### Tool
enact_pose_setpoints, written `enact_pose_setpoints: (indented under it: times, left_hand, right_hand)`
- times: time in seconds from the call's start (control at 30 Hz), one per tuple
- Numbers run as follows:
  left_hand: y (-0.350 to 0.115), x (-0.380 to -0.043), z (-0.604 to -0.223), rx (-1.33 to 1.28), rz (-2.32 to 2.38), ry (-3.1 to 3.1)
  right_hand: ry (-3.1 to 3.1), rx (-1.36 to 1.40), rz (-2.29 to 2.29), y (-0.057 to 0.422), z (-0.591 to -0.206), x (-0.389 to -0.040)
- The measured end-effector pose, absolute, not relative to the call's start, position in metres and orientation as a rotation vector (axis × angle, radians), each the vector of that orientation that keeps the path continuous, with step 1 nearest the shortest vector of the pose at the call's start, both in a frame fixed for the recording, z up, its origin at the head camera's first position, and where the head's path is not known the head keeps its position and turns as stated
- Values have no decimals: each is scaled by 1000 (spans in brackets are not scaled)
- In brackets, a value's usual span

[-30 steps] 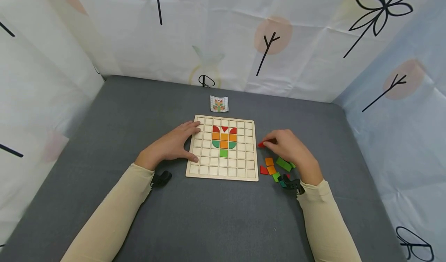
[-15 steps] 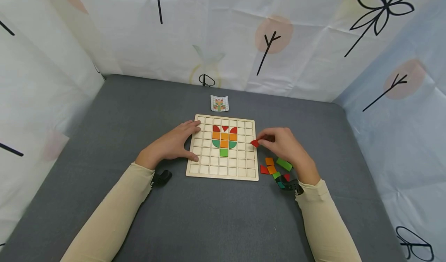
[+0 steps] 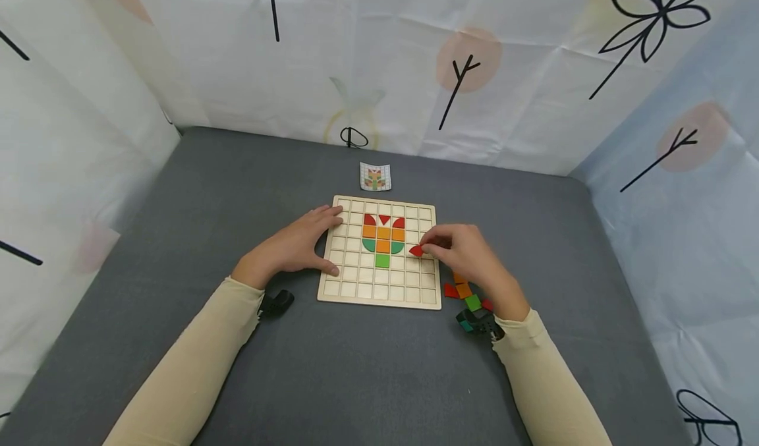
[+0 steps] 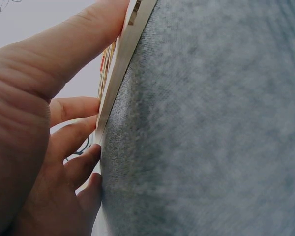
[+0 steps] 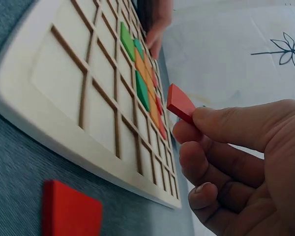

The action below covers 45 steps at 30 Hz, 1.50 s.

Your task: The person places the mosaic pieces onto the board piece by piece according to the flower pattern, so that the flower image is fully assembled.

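A wooden grid board lies flat, with red, orange and green tiles forming a pattern in its middle cells. My left hand rests at the board's left edge, thumb and fingers spread; in the left wrist view the thumb lies on the rim. Over the board's right columns, my right hand pinches a red tile between thumb and forefinger. That tile is held above the board in the right wrist view, the other fingers curled below it.
Loose tiles lie right of the board, among them a red tile, an orange tile and a green tile; the right forearm hides others. Behind the board lies a small pattern card. Printed cloth hangs around the grey table.
My right hand has moved left with the red tile, from beside the board to above its right columns. The left hand has stayed at the board's edge.
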<state>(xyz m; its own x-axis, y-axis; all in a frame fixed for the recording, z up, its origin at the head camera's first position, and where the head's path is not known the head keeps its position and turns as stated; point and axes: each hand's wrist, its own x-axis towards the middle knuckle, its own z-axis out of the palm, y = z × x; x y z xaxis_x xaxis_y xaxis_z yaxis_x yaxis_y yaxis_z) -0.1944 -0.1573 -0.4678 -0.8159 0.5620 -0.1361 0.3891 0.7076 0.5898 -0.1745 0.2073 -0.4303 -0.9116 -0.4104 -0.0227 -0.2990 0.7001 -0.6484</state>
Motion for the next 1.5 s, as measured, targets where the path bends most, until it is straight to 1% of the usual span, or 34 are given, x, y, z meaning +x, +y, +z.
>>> enact_pose_setpoints:
  times: [0.53, 1.27, 1.5]
  left_hand:
    - [-156, -195, -466, 728, 805, 2608]
    - [-156, -196, -466, 725, 793, 2610]
    - [-156, -194, -467, 717, 794, 2609]
  right_hand:
    - [2727, -710, -929, 185, -451, -172]
    - [2764, -890, -852, 176, -453, -172]
    - [2777, -880, -871, 179, -450, -170]
